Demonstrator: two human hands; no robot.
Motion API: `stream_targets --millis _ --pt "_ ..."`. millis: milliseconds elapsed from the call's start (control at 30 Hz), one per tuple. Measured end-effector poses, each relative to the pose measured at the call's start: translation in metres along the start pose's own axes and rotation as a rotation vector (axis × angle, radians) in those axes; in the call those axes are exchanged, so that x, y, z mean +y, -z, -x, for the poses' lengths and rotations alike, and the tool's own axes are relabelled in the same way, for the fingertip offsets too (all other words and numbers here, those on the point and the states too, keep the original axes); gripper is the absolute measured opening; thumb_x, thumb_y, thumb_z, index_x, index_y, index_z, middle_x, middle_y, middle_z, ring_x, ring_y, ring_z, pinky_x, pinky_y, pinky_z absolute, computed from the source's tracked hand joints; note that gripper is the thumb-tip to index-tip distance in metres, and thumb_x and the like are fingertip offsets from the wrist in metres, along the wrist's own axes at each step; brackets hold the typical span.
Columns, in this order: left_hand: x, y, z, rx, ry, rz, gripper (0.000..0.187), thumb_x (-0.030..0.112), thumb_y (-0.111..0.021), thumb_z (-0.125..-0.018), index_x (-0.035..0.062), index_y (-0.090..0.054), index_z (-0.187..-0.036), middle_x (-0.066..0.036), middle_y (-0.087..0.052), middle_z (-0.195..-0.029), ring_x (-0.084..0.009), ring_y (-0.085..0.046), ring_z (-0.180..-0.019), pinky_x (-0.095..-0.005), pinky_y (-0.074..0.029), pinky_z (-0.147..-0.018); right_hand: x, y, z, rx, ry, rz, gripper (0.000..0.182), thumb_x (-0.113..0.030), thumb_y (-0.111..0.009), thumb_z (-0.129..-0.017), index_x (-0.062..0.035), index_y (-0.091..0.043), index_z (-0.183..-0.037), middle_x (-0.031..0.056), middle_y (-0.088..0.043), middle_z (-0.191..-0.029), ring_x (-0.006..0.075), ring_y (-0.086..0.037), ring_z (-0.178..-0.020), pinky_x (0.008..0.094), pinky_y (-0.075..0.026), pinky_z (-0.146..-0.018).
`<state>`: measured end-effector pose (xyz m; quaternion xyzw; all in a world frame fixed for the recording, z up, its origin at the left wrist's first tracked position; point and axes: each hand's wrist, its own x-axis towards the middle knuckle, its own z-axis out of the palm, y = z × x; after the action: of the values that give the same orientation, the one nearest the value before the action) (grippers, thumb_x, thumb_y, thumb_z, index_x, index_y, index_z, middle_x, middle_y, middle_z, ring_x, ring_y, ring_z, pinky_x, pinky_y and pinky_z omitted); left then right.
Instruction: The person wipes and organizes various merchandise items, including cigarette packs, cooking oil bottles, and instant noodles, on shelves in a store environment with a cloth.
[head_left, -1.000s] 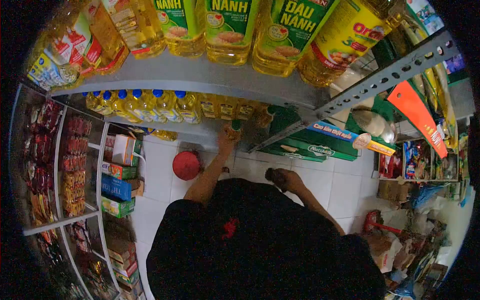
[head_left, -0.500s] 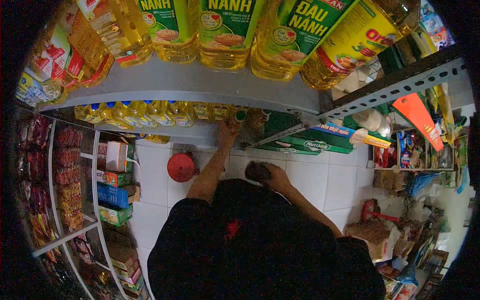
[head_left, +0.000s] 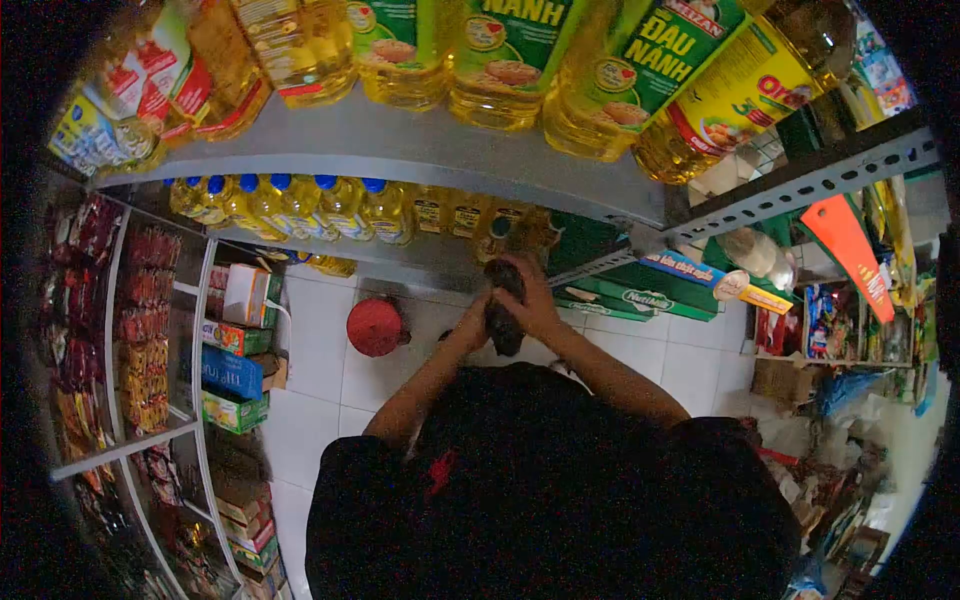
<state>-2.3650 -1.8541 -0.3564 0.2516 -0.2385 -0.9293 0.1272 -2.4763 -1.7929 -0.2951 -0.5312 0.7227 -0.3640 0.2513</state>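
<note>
In front of my chest, both hands are closed on a dark, crumpled cloth [head_left: 507, 335]. My left hand [head_left: 476, 321] grips it from the left side, and my right hand [head_left: 534, 300] wraps it from the right. Part of the cloth sticks out above the fingers and part hangs below. Just beyond the hands, on the lower shelf, stands a bottle of yellow oil [head_left: 497, 232]; smaller blue-capped oil bottles [head_left: 333, 212] line up to its left. Fine finger detail is blurred.
Large oil bottles [head_left: 505, 75] stand on the grey upper shelf [head_left: 420, 140] above my hands. A red stool [head_left: 375, 328] is on the tiled floor. Hanging packets [head_left: 150, 330] fill the left rack. Green cartons [head_left: 650, 300] and an orange scraper-shaped piece [head_left: 848, 255] are at right.
My left hand has left the bottle on the lower shelf and come back to the cloth. My right hand has lifted the cloth slightly forward. The view has shifted a little.
</note>
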Motion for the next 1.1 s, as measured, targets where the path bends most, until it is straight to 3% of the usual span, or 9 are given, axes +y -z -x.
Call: stream_targets --millis 167,367,567,633,667,767,833,1033,1100 --pt "0.022 0.013 0.023 0.254 -0.236 -0.785 0.069 0.028 -0.060 -0.075 0.0050 -0.025 -0.129 -0.015 -0.034 -0.126 -0.0249 -0.036 -0.115 -0.0337 -0.031 -0.094 0.033 -0.001 -0.034 0.310 -0.071 -0.024 0.055 -0.026 -0.051 -0.080 -0.0048 -0.029 -0.126 0.0205 -0.028 -0.128 0.0352 -0.025 -0.119 0.0429 -0.020 -0.098" --pt "0.025 0.060 0.045 0.183 -0.513 -0.369 0.063 0.008 -0.057 -0.069 0.0050 -0.030 -0.126 -0.012 -0.045 -0.114 -0.0240 -0.047 -0.102 -0.0337 -0.043 -0.081 0.292 -0.073 -0.072 0.572 -0.304 0.186 0.057 -0.024 -0.048 -0.083 -0.0030 -0.021 -0.129 0.0181 -0.016 -0.134 0.0350 -0.021 -0.121 0.0426 -0.020 -0.099" --pt "0.075 0.010 0.091 0.436 -0.317 -0.590 0.083 0.002 -0.069 -0.062 0.0071 -0.020 -0.129 -0.015 -0.040 -0.118 -0.0271 -0.045 -0.104 -0.0357 -0.043 -0.083 0.192 -0.074 -0.059 0.499 -0.330 0.433 0.065 -0.025 -0.048 -0.084 -0.0056 -0.010 -0.133 0.0135 -0.012 -0.137 0.0277 -0.031 -0.116 0.0416 -0.033 -0.092" --pt "0.084 0.000 0.092 0.495 -0.344 -0.787 0.085 0.003 -0.071 -0.061 0.0073 -0.020 -0.129 -0.015 -0.039 -0.119 -0.0273 -0.044 -0.105 -0.0359 -0.042 -0.085 0.203 -0.084 -0.066 0.650 0.009 -1.356 0.063 -0.029 -0.048 -0.084 -0.0043 -0.016 -0.132 0.0142 -0.028 -0.130 0.0239 -0.046 -0.101 0.0381 -0.043 -0.080" --pt "0.085 0.005 0.091 0.399 -0.317 -0.535 0.083 0.005 -0.071 -0.061 0.0060 -0.021 -0.128 -0.015 -0.039 -0.119 -0.0277 -0.042 -0.107 -0.0360 -0.039 -0.087 0.229 -0.101 -0.066 0.663 0.019 -1.360 0.063 -0.029 -0.048 -0.084 -0.0043 -0.016 -0.132 0.0142 -0.028 -0.130 0.0239 -0.046 -0.101 0.0381 -0.043 -0.080" --pt "0.078 0.042 0.085 0.385 -0.386 -0.591 0.081 0.009 -0.071 -0.062 0.0046 -0.022 -0.127 -0.015 -0.037 -0.120 -0.0282 -0.039 -0.110 -0.0362 -0.036 -0.090 0.259 -0.127 -0.059 0.672 0.228 -0.712 0.056 -0.031 -0.048 -0.083 -0.0046 -0.028 -0.128 0.0147 -0.042 -0.118 0.0228 -0.053 -0.087 0.0359 -0.046 -0.071" --pt "0.082 0.042 0.085 0.464 -0.509 -0.891 0.080 0.010 -0.071 -0.063 0.0044 -0.023 -0.126 -0.015 -0.037 -0.121 -0.0283 -0.037 -0.111 -0.0362 -0.035 -0.091 0.178 -0.084 -0.036 0.435 -0.283 0.361 0.049 -0.027 -0.054 -0.080 -0.0074 -0.039 -0.122 0.0158 -0.052 -0.104 0.0230 -0.054 -0.084 0.0331 -0.046 -0.071" --pt "0.057 0.047 0.089 0.523 -0.550 -0.878 0.074 0.014 -0.066 -0.067 0.0026 -0.023 -0.127 -0.014 -0.037 -0.123 -0.0288 -0.037 -0.112 -0.0359 -0.035 -0.090 0.099 -0.049 0.006 0.422 0.013 0.326 0.048 -0.022 -0.066 -0.070 -0.0098 -0.047 -0.113 0.0148 -0.057 -0.091 0.0240 -0.057 -0.083 0.0359 -0.045 -0.075" --pt "0.047 0.015 0.098 0.307 -0.470 -0.381 0.069 0.016 -0.060 -0.071 -0.0007 -0.024 -0.127 -0.014 -0.036 -0.125 -0.0282 -0.037 -0.112 -0.0354 -0.033 -0.092 0.109 -0.047 0.024 0.376 0.061 0.159 0.046 -0.023 -0.067 -0.069 -0.0089 -0.050 -0.109 0.0139 -0.057 -0.091 0.0244 -0.056 -0.084 0.0367 -0.045 -0.076"
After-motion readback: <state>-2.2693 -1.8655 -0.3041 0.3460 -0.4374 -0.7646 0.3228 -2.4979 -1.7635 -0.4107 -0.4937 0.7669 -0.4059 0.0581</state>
